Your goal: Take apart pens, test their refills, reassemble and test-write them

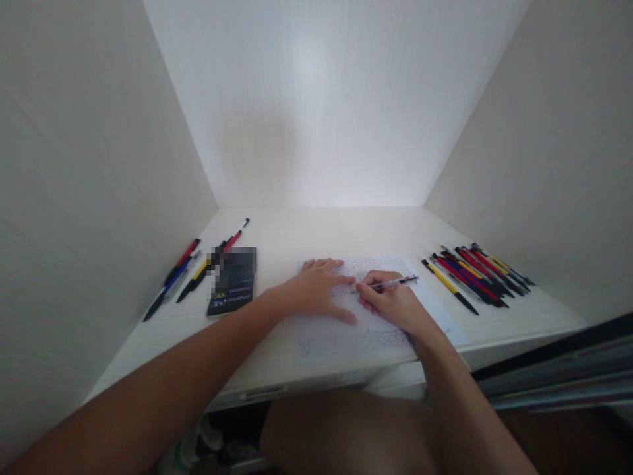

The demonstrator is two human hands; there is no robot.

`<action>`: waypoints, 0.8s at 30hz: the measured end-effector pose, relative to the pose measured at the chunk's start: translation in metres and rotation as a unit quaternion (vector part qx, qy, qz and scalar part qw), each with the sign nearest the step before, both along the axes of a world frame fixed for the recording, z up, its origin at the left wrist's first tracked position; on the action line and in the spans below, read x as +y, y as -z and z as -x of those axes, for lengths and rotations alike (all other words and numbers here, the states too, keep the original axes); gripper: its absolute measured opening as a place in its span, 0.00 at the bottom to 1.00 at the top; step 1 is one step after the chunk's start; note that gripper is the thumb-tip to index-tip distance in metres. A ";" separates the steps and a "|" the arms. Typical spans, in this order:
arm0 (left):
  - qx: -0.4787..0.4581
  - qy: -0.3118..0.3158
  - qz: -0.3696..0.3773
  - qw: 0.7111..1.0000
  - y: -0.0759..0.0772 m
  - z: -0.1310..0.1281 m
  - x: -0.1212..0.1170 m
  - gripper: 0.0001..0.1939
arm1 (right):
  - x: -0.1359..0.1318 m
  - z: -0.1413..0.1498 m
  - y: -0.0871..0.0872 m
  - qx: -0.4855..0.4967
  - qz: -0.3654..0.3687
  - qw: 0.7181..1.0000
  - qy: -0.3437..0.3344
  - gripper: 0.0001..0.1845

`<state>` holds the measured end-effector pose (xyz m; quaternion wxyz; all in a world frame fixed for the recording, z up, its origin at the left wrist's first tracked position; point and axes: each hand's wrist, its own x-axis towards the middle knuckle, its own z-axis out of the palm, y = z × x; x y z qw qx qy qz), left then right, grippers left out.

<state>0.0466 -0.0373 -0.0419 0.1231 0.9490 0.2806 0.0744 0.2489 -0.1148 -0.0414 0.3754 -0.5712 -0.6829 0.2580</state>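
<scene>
A sheet of paper [336,343] covered in part with handwriting lies near the front edge of the desk. My left hand [319,290] rests flat on its left half, fingers spread. In my right hand [388,297] is a clear pen [395,282], pinched between thumb and fingers, its shaft leaning to the right. The tip is by the written lines, close to my left fingertips; whether it touches the paper I cannot tell. Both hands cover some of the writing.
A smartphone [240,277] with a lit screen lies left of the paper, partly pixelated. Several pens [182,264] are beside it near the left wall. A larger row of pens [475,274] lies at the right. White panels enclose the desk [316,227]; a drawer handle [264,393] is below its front edge.
</scene>
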 end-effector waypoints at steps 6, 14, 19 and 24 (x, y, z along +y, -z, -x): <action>-0.004 -0.003 0.000 1.000 0.000 0.001 0.000 0.48 | 0.001 -0.001 0.004 0.006 0.007 1.000 -0.001 0.15; -0.003 -0.001 -0.001 1.000 0.002 0.000 0.001 0.48 | 0.002 -0.003 0.005 0.001 0.003 1.000 -0.002 0.14; 0.000 -0.001 0.001 1.000 0.002 0.000 0.001 0.49 | 0.001 -0.002 0.005 0.002 0.000 1.000 -0.001 0.14; 0.004 -0.003 -0.001 1.000 -0.001 0.000 -0.001 0.50 | 0.001 -0.002 0.005 0.014 -0.006 1.000 -0.001 0.13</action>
